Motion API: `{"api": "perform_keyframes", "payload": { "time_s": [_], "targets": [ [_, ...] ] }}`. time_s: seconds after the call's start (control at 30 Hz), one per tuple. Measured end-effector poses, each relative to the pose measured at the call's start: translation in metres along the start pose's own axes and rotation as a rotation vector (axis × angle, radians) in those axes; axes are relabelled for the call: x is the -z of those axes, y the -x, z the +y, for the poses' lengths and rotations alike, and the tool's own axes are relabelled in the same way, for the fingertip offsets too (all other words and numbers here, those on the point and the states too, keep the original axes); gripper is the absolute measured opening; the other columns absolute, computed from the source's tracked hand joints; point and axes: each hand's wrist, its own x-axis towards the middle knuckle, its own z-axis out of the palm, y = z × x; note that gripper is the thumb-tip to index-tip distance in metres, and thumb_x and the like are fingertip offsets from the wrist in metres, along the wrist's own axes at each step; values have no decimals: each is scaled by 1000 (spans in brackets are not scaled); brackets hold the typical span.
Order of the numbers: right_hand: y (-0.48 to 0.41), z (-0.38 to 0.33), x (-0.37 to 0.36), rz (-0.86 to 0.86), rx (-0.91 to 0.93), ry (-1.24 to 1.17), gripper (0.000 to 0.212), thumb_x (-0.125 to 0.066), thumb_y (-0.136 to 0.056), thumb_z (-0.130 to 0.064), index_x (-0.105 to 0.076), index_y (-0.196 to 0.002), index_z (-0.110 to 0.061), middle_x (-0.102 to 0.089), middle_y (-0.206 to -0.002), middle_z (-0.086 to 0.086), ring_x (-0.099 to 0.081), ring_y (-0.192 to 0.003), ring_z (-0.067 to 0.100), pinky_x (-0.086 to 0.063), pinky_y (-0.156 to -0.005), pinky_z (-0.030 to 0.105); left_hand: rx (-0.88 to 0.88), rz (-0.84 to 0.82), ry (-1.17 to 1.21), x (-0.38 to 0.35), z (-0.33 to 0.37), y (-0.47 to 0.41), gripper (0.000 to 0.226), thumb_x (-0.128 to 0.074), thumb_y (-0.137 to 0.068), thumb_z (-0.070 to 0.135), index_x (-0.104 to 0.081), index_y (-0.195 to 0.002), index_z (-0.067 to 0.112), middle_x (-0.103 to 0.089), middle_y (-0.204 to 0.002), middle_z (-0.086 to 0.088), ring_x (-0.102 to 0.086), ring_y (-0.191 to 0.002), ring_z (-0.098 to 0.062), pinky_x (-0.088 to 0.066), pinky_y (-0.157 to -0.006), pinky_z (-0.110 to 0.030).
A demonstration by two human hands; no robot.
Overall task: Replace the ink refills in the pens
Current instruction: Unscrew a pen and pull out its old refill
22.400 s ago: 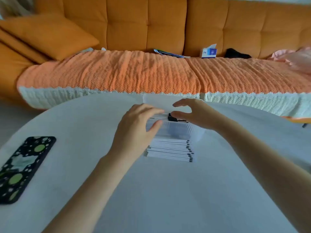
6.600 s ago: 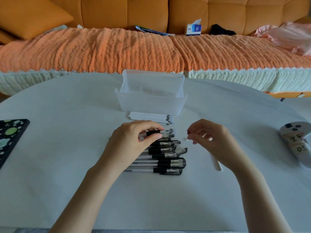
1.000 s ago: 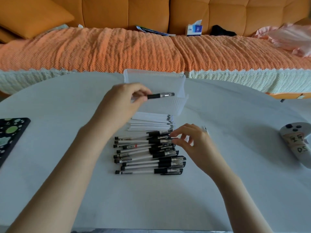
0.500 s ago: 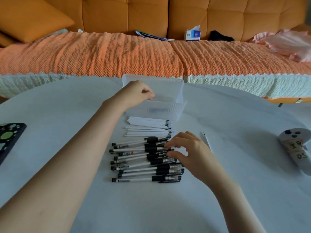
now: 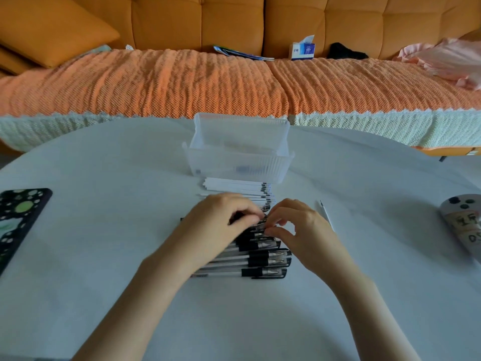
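Left hand (image 5: 221,220) back; perhaps nine pens (image 5: 263,261).

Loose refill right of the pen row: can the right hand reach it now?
Probably yes: the loose refill lies bare on the table beside the right hand, nothing between. Its fingers seem to pinch a pen, so they must release first.

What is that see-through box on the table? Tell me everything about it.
The clear plastic box is a frosted, see-through tub with a ribbed front wall and an open top; a taller clear panel, probably its lid, rises behind. It stands upright on the white table, just behind the white refills. A dark pen shape shows dimly through the wall.
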Motion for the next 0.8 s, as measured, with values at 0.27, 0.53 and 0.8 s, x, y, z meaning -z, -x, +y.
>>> {"api": "perform_keyframes", "payload": {
  "time_s": [0.27, 0.53, 0.8],
  "targets": [
    [1, -5, 6, 72, -111, -248, 14, -64, -86, -13, -60, -80, -26, -65, -74, -16, -60, -76, 0, -39, -66, 10, -7, 68, -42, -13, -7, 4, 16, -67, -83, 33, -68, -99, 32, -65, -94, 18, -58, -88, 1, -47, -80, -25],
    [2, -12, 13, 119, -89, -353, 18, -64, -84, -8, -60, -79, -25, -65, -71, -12, -60, -67, 7, -43, -62, 15, -25, 133, -62, -19, -3, 3, 12, -60, -88, 36, -65, -97, 31, -69, -87, 15, -62, -83, -5, -50, -75, -34],
    [8, -12, 21, 43, -121, -459, 11, -71, -78, -10, -68, -81, -20, -64, -61, -14, -57, -58, 4, -45, -63, 13, -21, 153, -136, -23, 1, 5, 31, -50, -86, 52, -67, -84, 26, -62, -64, 3, -58, -62, -14, -48, -61, -37]
  ]
}}
